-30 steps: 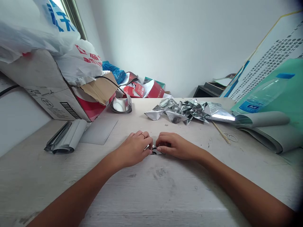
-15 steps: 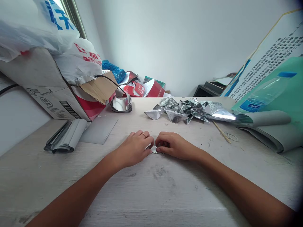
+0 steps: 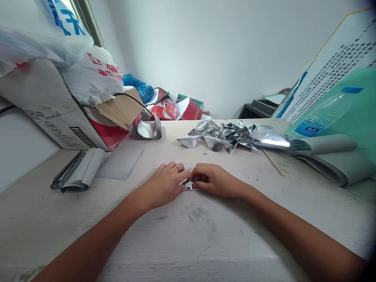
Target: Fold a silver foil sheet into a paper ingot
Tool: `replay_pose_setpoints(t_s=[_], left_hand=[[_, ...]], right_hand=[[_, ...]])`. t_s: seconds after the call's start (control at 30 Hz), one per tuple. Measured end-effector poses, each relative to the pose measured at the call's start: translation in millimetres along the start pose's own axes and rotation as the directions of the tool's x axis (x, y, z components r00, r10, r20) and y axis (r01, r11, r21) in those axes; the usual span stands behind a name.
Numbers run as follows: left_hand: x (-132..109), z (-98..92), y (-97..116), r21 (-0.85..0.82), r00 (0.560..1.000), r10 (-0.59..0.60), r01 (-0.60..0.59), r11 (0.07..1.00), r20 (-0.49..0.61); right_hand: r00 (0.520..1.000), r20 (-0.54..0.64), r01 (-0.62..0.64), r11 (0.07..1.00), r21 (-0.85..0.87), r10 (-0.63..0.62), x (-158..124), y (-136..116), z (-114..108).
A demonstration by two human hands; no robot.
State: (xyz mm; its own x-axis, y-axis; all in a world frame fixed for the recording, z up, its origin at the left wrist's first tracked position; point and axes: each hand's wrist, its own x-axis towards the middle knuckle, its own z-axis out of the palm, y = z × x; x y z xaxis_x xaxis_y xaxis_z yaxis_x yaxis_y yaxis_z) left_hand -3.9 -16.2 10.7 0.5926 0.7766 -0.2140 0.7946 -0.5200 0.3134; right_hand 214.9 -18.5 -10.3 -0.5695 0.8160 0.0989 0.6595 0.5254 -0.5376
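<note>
The bench [image 3: 176, 243] stretches out under everything, and the cardboard box [image 3: 55, 123] stands on it to the left of the foil heap [image 3: 216, 143]. To the right of the heap lie the curled grey sheets [image 3: 335, 154], with the bottle [image 3: 323, 111] just behind them. All of these rest where they were half a second ago, though my view has swung slightly. On the near side of the heap, my left hand [image 3: 164, 184] and right hand [image 3: 216, 180] meet, their index fingers a little closer than before. Just to the right of the heap's near edge lies the thin stick [image 3: 273, 161]. Smallest is the silvery piece [image 3: 189, 185], in front of the heap, pinched at its two ends by the fingers of each hand; it showed a pale edge earlier and now gleams with dark reflections.
</note>
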Motion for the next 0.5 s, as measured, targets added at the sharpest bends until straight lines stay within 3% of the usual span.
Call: replay_pose_setpoints(t_s=[0.23, 0.5], left_hand=[[1.0, 1.2, -0.8, 0.01, 0.999, 0.027, -0.027, 1.0, -0.017], [3.0, 6.1, -4.4, 0.01, 0.994, 0.068, -0.068, 0.998, -0.084]], right_hand=[[0.999, -0.009, 0.039, 0.999, -0.028, -0.04, -0.3, -0.1, 1.2], [0.999, -0.018, 0.043, 0.983, -0.179, -0.047, 0.4, -5.8, 6.5]])
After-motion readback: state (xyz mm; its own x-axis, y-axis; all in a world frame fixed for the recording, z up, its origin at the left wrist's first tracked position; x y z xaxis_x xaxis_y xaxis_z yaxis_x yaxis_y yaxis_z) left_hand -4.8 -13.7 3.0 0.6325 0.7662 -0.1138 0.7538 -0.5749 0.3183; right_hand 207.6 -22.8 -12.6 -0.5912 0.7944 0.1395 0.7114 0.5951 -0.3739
